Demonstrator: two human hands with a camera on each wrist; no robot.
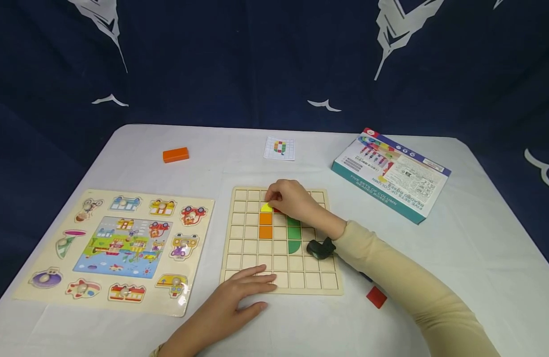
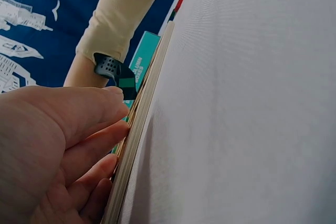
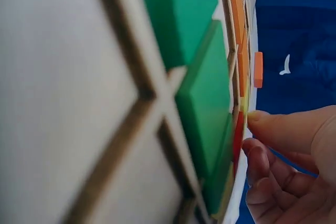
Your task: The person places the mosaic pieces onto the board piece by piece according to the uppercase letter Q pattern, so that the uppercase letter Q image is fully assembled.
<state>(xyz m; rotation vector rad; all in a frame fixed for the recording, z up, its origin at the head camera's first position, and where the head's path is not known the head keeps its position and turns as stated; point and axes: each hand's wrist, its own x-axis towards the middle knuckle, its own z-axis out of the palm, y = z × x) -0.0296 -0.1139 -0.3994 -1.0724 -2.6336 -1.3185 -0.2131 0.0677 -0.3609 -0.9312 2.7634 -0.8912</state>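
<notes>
A wooden grid board [image 1: 252, 261] lies on the table, with two orange squares [image 1: 266, 225] in one column and green pieces [image 1: 294, 232] in another. The right hand [image 1: 292, 198] has its thumb and fingers at a yellow piece [image 1: 266, 208] above the orange squares; in the right wrist view the thumb of this hand [image 3: 289, 150] touches the yellow piece [image 3: 245, 95]. Part of a red piece [image 3: 238, 135] shows beside it. The left hand [image 1: 231, 302] rests with spread fingers on the board's lower left edge; in the left wrist view this hand [image 2: 58, 150] is at the board's side [image 2: 142, 124].
A picture puzzle [image 1: 194, 258] lies at the left, an orange block [image 1: 176, 155] behind it. A pattern card [image 1: 279, 148] is beyond the board, a box [image 1: 390, 173] at the back right. A red square [image 1: 376, 297] lies near the right forearm, which wears a black wrist device [image 1: 321, 249].
</notes>
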